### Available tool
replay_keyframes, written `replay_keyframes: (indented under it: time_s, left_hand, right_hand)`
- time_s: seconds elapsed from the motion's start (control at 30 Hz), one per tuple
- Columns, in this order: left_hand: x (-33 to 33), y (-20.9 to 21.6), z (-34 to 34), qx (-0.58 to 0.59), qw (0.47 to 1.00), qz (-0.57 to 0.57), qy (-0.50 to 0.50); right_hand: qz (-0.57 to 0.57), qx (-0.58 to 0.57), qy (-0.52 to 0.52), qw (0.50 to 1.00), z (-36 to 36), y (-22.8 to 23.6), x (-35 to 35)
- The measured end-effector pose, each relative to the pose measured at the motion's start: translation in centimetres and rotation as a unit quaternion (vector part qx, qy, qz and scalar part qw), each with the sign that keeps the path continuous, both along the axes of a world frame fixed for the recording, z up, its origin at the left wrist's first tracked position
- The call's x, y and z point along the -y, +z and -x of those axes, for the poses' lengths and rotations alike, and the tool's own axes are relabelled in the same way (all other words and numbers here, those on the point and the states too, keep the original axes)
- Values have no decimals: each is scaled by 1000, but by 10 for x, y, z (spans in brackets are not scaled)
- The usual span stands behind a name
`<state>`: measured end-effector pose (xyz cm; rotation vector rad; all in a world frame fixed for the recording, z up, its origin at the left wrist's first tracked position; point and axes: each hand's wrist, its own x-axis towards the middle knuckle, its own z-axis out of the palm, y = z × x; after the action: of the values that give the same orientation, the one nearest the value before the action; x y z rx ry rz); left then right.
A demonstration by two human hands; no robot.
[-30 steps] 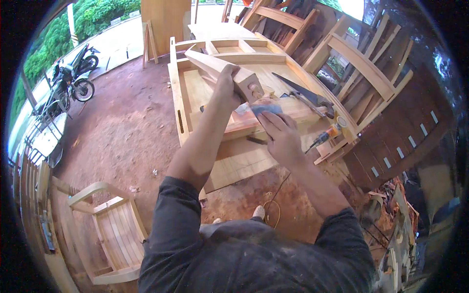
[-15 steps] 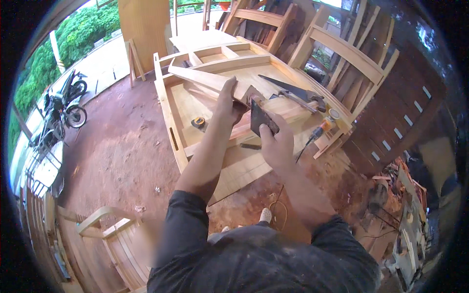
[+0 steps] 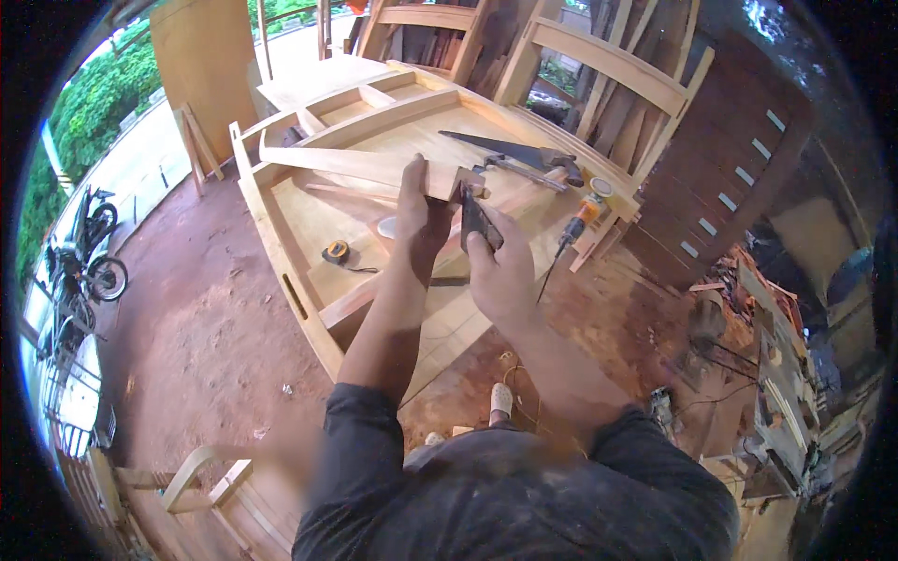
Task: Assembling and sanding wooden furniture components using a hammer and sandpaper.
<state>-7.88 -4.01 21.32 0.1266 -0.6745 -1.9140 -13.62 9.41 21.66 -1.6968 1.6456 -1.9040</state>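
Note:
My left hand (image 3: 423, 208) is wrapped round the near end of a long, slightly curved wooden piece (image 3: 346, 163). The piece is raised above a large wooden frame (image 3: 271, 251) with a panel inside. A thin dark flat plate (image 3: 480, 227) is pinched in my right hand (image 3: 496, 271), thumb on its face. Its upper edge meets or nearly meets the end of the wooden piece; contact is hard to tell. I cannot make out what kind of tool the plate is.
On the frame lie a handsaw (image 3: 500, 147), a tape measure (image 3: 336, 251) and an orange corded power tool (image 3: 584, 217). Wooden chair-like frames (image 3: 608, 61) lean behind. Scrap wood (image 3: 739, 276) is piled at right. Motorbikes (image 3: 105, 271) stand at left.
My view has shifted, so the bench scene sits further left and higher. The dark plate has turned more edge-on against the wooden piece's end. Both hands keep their hold.

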Motion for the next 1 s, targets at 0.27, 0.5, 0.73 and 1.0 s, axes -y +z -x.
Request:
replay_keyframes:
  time_s: [0.27, 0.5, 0.73, 1.0]
  left_hand:
    - [10, -17, 5, 39, 998, -21, -38]
    - [-11, 7, -3, 71, 996, -8, -55]
    - [-8, -34, -12, 57, 998, -21, 33]
    - [-44, -146, -54, 208, 958, -174, 90]
  right_hand:
    - [28, -176, -4, 984, -3, -11, -8]
    - [13, -277, -26, 961, -5, -17, -12]
    - [61, -287, -61, 954, 55, -47, -54]
    - [-156, 514, 68, 841, 186, -102, 6]
